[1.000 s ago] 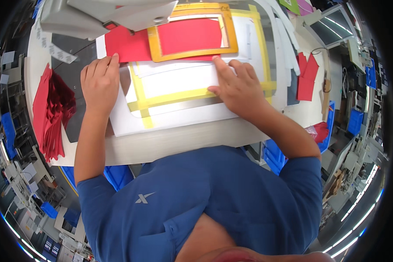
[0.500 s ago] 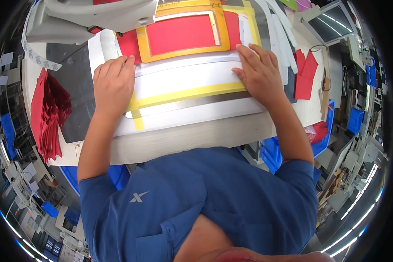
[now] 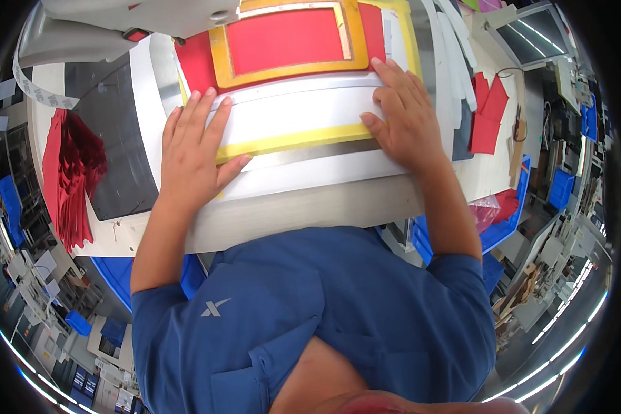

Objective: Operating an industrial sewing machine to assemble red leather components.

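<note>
Cloth [image 3: 283,41], red, lies beneath yellow frame [image 3: 219,55], over white sheet [image 3: 297,114]. Left hand [image 3: 194,155] flat, fingers spread; right hand [image 3: 407,117] loosely splayed near cloth's right corner, neither gripping. Uneven pressure might skew cloth against frame.

Lying flat at the upper centre of the frame, a smooth red piece [image 3: 286,38], partly covered by a yellow rectangular frame [image 3: 357,38] with rounded corners and a pale inner lining along its top and right. Red filling the opening and jutting out beyond both side bars. Slightly tilted, right end higher, upper edge reaching the picture's top border. Beneath both, a white sheet [image 3: 297,114], bordered with yellow tape [image 3: 297,140] along its lower and right sides.
</note>
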Demonstrator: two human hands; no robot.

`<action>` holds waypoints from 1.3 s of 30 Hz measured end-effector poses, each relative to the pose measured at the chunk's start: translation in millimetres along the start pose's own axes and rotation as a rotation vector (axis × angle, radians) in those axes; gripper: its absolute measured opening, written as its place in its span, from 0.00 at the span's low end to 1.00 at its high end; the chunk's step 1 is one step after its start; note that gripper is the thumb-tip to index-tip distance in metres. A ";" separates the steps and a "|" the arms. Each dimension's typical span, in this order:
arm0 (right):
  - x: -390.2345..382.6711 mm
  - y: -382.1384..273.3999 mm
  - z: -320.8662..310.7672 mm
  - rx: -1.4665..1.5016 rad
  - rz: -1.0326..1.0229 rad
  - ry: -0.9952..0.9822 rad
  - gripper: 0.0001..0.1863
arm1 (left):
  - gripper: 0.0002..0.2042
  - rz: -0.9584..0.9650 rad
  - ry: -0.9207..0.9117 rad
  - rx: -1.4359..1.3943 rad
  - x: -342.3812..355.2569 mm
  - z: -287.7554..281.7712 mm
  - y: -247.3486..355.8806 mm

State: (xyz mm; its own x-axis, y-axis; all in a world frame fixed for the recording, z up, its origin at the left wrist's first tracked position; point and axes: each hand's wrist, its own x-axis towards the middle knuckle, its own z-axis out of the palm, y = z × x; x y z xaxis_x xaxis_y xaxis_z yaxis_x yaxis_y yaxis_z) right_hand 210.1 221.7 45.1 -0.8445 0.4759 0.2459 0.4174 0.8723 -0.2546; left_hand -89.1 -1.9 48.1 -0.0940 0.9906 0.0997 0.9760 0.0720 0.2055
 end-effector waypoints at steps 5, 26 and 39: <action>-6.8 3.6 3.1 -0.033 -0.008 0.002 0.15 | 0.42 0.039 -0.045 -0.004 -3.0 2.0 2.1; -7.9 4.6 2.1 0.032 -0.085 0.108 0.13 | 0.42 0.048 0.009 -0.009 -9.5 5.3 4.3; -4.2 -0.1 3.8 0.073 -0.062 0.095 0.09 | 0.40 0.086 0.061 0.019 -8.0 7.0 1.7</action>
State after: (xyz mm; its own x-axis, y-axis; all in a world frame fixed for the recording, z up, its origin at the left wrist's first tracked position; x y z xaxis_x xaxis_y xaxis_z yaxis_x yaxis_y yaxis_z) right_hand 212.3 219.2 40.6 -0.8309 0.4328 0.3496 0.3369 0.8915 -0.3030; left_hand -85.3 -8.9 40.8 -0.0214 0.9842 0.1755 0.9845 -0.0098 0.1750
